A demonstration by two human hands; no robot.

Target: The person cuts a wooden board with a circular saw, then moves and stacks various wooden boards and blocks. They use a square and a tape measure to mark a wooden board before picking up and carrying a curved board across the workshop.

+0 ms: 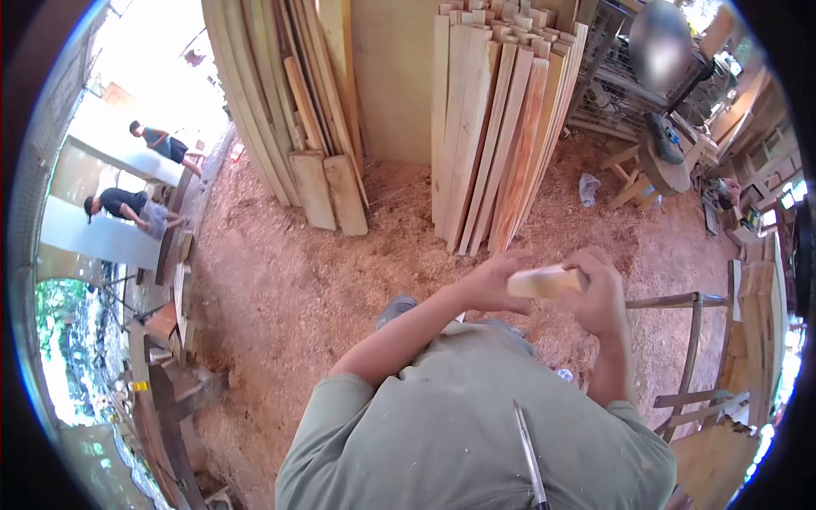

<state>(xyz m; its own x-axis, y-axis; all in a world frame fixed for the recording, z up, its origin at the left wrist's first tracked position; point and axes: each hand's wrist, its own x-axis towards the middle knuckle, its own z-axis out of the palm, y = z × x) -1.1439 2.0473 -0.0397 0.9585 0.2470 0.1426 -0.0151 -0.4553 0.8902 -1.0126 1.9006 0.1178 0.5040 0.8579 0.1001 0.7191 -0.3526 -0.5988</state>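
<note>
In front of my chest, a short pale wooden block [539, 282] is held up, slightly blurred. My right hand [598, 291] is closed on its right end, fingers bent over the top and side. At the block's left end is my left hand [493, 284], its fingers and thumb spread apart around that end. Below both hands is my grey-green shirt [459, 416], with a pen [529, 455] lying along its front.
Tall bundles of planks [501, 127] and longer boards [255, 93] stand ahead on a shaving-covered floor [289, 280]. A round-topped wooden stool [667, 174] holds a dark tool. A wooden rail [676, 302] is at right. Two people sit at far left, one in a black shirt [123, 204].
</note>
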